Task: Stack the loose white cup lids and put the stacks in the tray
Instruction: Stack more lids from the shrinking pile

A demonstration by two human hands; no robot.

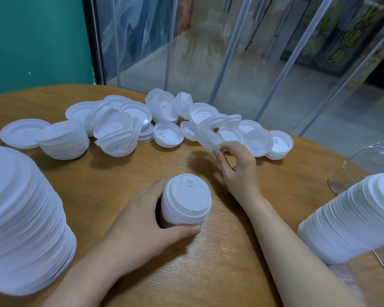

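Wooden bench [111, 173]: a short lid stack [185, 201] is gripped upright by the left hand [142, 218]; a loose lid [210, 138], at one o'clock from it, is pinched by the right hand [237, 165].

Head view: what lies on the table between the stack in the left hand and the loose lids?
Only bare wooden table separates the stack from the loose lids.
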